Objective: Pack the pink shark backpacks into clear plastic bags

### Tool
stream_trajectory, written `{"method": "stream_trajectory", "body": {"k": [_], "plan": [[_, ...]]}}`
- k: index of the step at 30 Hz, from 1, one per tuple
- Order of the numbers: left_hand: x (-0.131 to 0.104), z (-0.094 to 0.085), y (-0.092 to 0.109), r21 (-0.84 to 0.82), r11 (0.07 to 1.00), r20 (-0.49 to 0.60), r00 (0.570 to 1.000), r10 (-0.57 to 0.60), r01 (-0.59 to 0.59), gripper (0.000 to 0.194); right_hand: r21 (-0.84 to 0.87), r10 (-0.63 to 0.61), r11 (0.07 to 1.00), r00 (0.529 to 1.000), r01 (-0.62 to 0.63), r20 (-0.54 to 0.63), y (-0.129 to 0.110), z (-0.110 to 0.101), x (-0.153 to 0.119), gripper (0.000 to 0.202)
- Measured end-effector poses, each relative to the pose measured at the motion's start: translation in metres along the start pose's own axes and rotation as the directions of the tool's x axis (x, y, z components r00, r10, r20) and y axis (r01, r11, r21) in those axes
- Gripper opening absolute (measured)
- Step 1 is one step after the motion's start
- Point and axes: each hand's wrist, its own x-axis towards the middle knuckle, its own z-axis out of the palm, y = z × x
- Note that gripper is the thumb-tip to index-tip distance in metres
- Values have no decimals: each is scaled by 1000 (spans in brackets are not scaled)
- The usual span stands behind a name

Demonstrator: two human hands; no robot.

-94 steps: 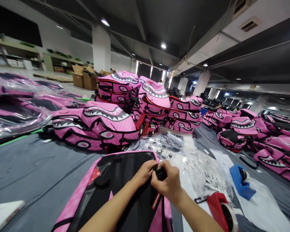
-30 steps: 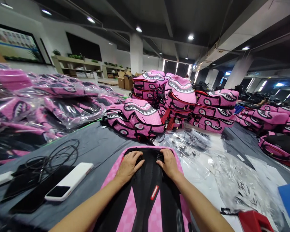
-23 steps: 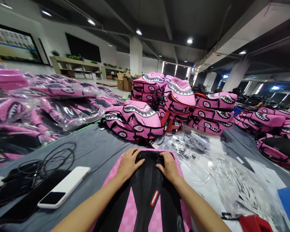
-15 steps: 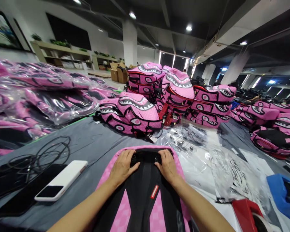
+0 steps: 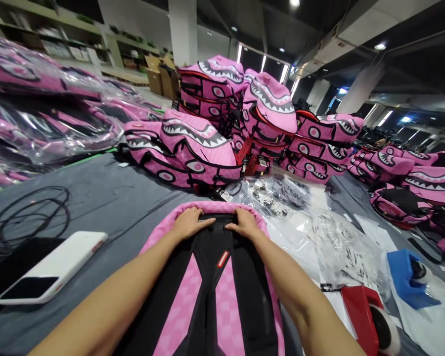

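Note:
A pink and black backpack [image 5: 206,291] lies in front of me with its shoulder-strap side up and its top end away from me. My left hand [image 5: 189,223] is curled over the top edge, to the left of the black carry handle [image 5: 218,218]. My right hand [image 5: 246,223] grips the same edge to the right of the handle. Both thumbs point inward on the black panel, and the other fingers are largely hidden behind the pink rim. A small red label [image 5: 223,259] sits between the pink checkered strap panels.
Pink shark-mouth backpacks [image 5: 198,143] are stacked ahead, with plastic-wrapped ones [image 5: 48,123] at left. A white power bank [image 5: 54,267] and black cable [image 5: 31,212] lie on the grey table cover. Clear plastic bags [image 5: 350,247], a red tape dispenser [image 5: 363,316] and a blue one [image 5: 408,277] are at right.
My view has tipped down and turned slightly right. Both hands have moved further over the backpack's top edge, and the handle between them shows less. The backpack reaches slightly further toward the stack.

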Motion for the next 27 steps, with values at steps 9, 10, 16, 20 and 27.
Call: {"method": "stream_trajectory", "body": {"k": [9, 10, 16, 20, 27], "plan": [[-67, 26, 66, 48, 998, 77, 996, 44, -47, 86, -109, 23, 993, 983, -44, -184, -19, 21, -3, 29], [-69, 30, 69, 53, 998, 70, 997, 32, -36, 83, -118, -6, 993, 985, -15, -174, -20, 17, -4, 24], [-73, 28, 52, 74, 996, -20, 999, -49, 50, 75, -151, -153, 978, 986, 143, -60, -4, -44, 9, 35], [-77, 33, 40, 141, 983, -97, 990, -100, 113, 76, -125, -125, 983, 989, 134, 81, 3, -56, 56, 51], [-66, 53, 29, 252, 968, -167, 984, 59, -15, 70, -151, -64, 981, 941, 120, 331, -4, -22, 116, 44]]}}
